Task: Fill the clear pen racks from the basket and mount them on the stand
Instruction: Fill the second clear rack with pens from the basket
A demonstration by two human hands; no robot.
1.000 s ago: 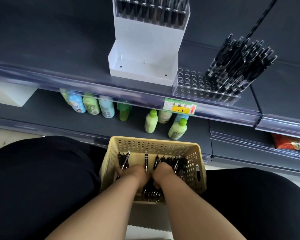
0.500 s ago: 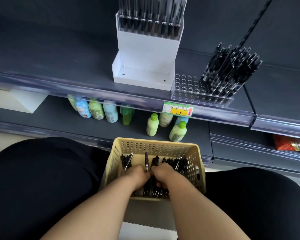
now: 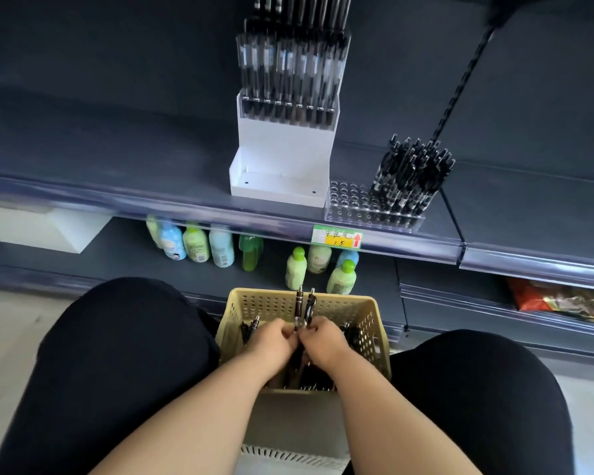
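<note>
Now both hands sit higher in the yellow basket [image 3: 374, 323] than half a second ago. The left hand [image 3: 271, 341] and the right hand [image 3: 326, 341] meet at its centre, fingers curled round a small bundle of black pens [image 3: 304, 305]; two of these stand upright above the knuckles. More pens lie loose below. The clear pen rack [image 3: 348, 204] rests on the shelf [image 3: 117, 166] just beside the white stand [image 3: 282, 156], its left holes empty. The bundle probably goes there next.
</note>
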